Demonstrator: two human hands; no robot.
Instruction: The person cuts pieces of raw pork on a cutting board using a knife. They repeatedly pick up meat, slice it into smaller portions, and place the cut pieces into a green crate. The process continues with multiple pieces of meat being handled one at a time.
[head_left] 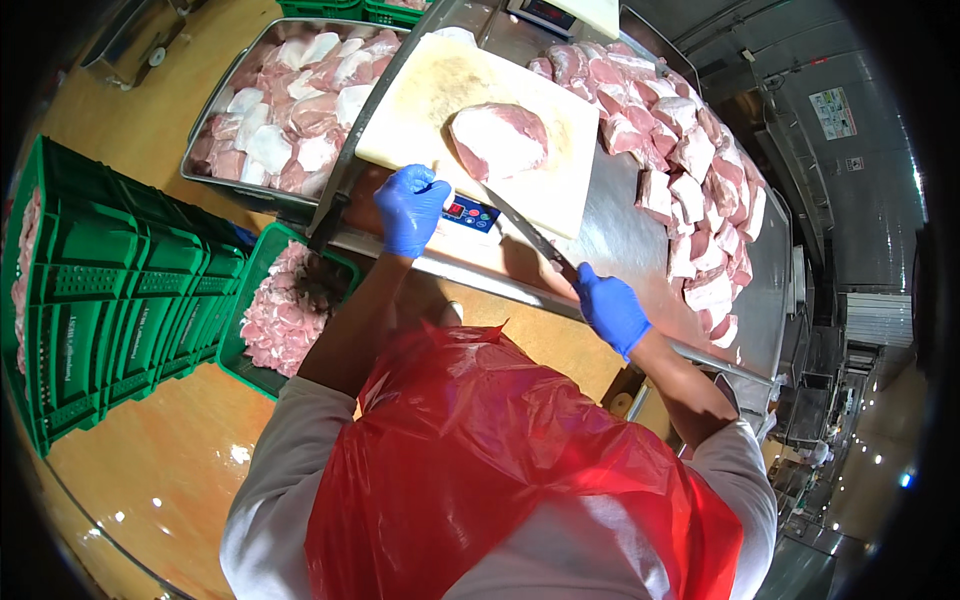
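Observation:
My right hand (607, 305), in a blue glove, grips a long knife (525, 228), whose blade reaches up to the lower edge of a meat cut (500, 140) on a cream cutting board (400, 120). My left hand (410, 210), also gloved in blue, is curled at the board's lower-left edge; its fingers are closed round something pale that I cannot make out. Just right of it is a blue scale display (480, 218), partly under the board. A metal tub (210, 172) holding several meat pieces stands to the left of the board.
Several meat chunks (700, 200) lie on the steel table (640, 270) at right. A green crate (235, 350) of trimmings sits below left, beside stacked green crates (110, 300). Another scale (550, 15) is at the top. A distant person (818, 452) is at far right.

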